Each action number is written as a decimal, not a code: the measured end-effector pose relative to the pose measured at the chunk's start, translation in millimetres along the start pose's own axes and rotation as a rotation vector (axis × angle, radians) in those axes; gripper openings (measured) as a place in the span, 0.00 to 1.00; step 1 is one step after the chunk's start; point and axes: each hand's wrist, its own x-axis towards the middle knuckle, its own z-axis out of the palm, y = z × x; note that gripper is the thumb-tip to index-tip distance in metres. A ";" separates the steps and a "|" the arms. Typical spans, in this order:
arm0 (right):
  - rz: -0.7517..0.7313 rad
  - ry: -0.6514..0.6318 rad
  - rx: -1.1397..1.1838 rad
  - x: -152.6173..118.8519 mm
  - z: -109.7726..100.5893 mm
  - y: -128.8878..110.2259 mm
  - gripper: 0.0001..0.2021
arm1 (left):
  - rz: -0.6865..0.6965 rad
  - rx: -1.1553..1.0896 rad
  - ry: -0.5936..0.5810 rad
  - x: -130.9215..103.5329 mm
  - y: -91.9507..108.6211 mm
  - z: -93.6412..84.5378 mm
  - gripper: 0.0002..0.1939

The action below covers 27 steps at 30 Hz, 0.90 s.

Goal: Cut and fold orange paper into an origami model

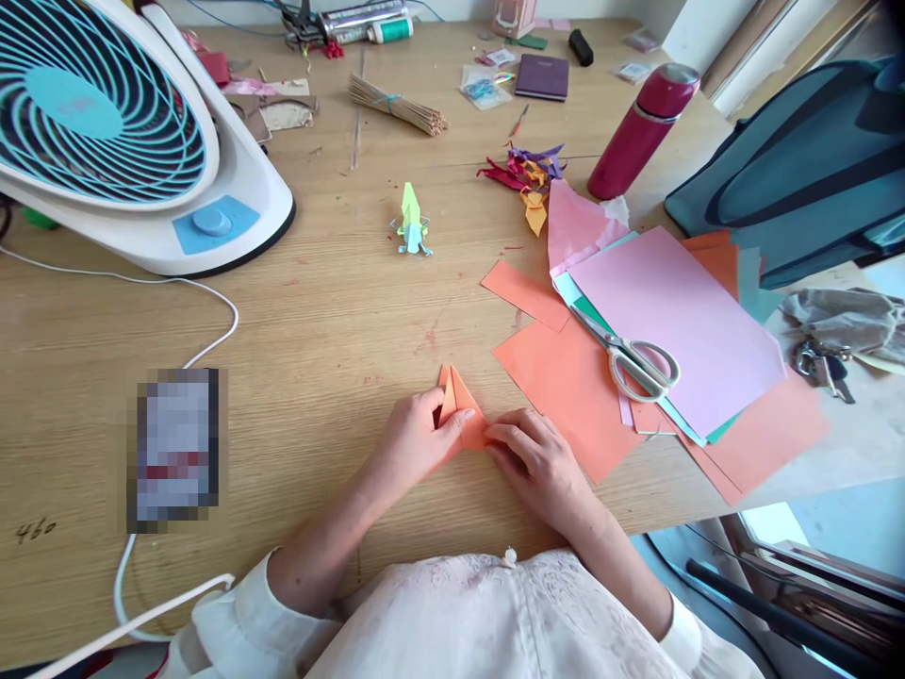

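A small folded piece of orange paper (pixel 462 401) is held just above the near part of the wooden table, its pointed end away from me. My left hand (pixel 422 431) grips it from the left, thumb lying across the front face. My right hand (pixel 541 462) pinches its right corner between thumb and fingers. Beyond my hands stands a small green and light-blue folded paper figure (pixel 411 224). To the right lie a flat orange sheet (pixel 558 387) and a smaller orange strip (pixel 524 294).
White-handled scissors (pixel 647 371) rest on a stack of coloured paper (pixel 693 321) at the right. A dark red flask (pixel 643 132) stands behind it, near a blue bag (pixel 798 170). A white fan (pixel 240 189) and a blurred-out device (pixel 176 448) with a cable occupy the left.
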 end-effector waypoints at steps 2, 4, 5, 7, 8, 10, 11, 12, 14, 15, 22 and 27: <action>-0.011 -0.020 -0.005 -0.5 -0.6 0.4 0.07 | -0.022 0.044 0.017 -1.3 1.4 3.9 0.16; -0.021 -0.029 -0.014 -0.4 -1.2 0.5 0.08 | -0.032 0.058 0.030 -1.6 3.1 5.3 0.16; -0.029 -0.031 -0.018 -0.2 -1.5 0.4 0.08 | -0.035 0.060 0.031 -1.5 3.9 5.2 0.16; -0.055 -0.045 -0.025 -0.1 -2.0 -0.2 0.10 | -0.037 0.075 0.029 -1.2 5.4 4.2 0.16; -0.070 -0.056 -0.031 -0.2 -2.2 -0.6 0.12 | -0.037 0.085 0.026 -1.2 6.0 3.4 0.17; -0.100 -0.086 -0.058 -1.0 -2.4 -1.3 0.14 | -0.034 0.099 0.016 -1.4 6.7 1.9 0.17; -0.115 -0.101 -0.078 -1.6 -2.5 -1.7 0.15 | -0.031 0.103 0.010 -1.6 6.9 1.1 0.17; -0.131 -0.116 -0.099 -2.3 -2.5 -2.0 0.15 | -0.029 0.106 0.002 -1.8 7.0 0.4 0.17; -0.165 -0.140 -0.133 -3.6 -2.6 -2.4 0.16 | -0.024 0.113 -0.017 -2.0 7.0 -0.9 0.17; -0.181 -0.148 -0.145 -4.1 -2.7 -2.5 0.16 | -0.023 0.119 -0.026 -2.0 6.9 -1.4 0.18; -0.289 -0.177 -0.258 -6.1 -8.7 -4.1 0.14 | -0.047 0.162 -0.075 -2.1 5.5 -1.7 0.17; -0.325 -0.185 -0.306 -5.9 -14.9 -5.8 0.15 | -0.062 0.195 -0.085 -2.6 4.4 -0.2 0.16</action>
